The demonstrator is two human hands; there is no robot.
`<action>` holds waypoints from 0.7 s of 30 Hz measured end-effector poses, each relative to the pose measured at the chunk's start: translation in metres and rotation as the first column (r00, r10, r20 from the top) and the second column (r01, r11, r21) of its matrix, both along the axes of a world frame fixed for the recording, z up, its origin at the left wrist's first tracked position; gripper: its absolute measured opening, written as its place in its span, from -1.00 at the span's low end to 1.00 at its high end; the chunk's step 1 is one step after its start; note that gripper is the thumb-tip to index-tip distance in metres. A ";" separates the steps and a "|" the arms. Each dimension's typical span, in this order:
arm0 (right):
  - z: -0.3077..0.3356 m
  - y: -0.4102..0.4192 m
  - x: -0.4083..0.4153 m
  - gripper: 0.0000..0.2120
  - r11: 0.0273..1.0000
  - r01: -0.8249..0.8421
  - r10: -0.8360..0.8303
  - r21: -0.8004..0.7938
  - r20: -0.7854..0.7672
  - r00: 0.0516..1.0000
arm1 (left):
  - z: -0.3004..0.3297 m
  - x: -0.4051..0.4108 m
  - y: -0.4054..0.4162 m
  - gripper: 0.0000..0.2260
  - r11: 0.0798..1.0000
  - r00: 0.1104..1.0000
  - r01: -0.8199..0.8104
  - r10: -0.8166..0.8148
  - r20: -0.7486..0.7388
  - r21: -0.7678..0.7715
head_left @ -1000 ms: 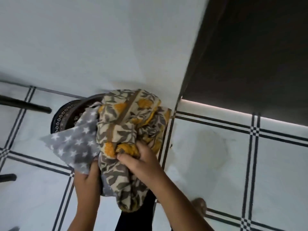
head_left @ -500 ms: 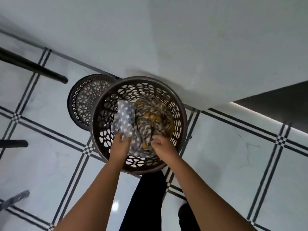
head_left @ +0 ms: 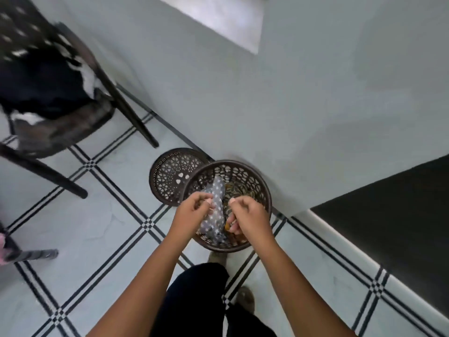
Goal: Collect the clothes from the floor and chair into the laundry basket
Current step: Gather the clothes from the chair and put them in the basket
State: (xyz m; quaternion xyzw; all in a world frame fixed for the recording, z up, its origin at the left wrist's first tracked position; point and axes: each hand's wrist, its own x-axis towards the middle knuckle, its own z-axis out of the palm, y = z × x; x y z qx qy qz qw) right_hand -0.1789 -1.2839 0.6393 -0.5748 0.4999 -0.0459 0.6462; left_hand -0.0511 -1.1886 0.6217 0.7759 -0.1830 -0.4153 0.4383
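Brown perforated plastic forms the round laundry basket (head_left: 252, 177), which stands on the tiled floor (head_left: 97, 227) close to the pale wall (head_left: 243, 105). Its matching lid (head_left: 170, 176) lies flat on the floor, just beside the basket's left edge and partly tucked behind it. Inside the basket lie a grey cloth with white stars (head_left: 216, 210) and, on the right of it, a yellow and brown patterned garment (head_left: 234, 188), mostly hidden.

Both bare hands hang over the basket's near rim. The left hand (head_left: 192, 210) has its fingers loosely curled, and the right hand (head_left: 250, 215) is curled the same way; from this angle I cannot tell whether either one is pinching fabric or is simply empty above it.

At the far left corner of the floor stands a dark wooden chair (head_left: 102, 108) with dark clothing (head_left: 41, 86) with white patches heaped on its seat, blurred. The person's dark trousers (head_left: 194, 300) and feet show below the basket. A dark panel (head_left: 393, 215) runs along the floor's right edge.
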 end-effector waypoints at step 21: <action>0.144 0.215 0.363 -0.81 0.755 -0.618 0.650 -0.221 0.123 0.750 | 0.168 0.284 0.306 -0.88 0.850 0.828 -0.521 0.525 0.197 -0.077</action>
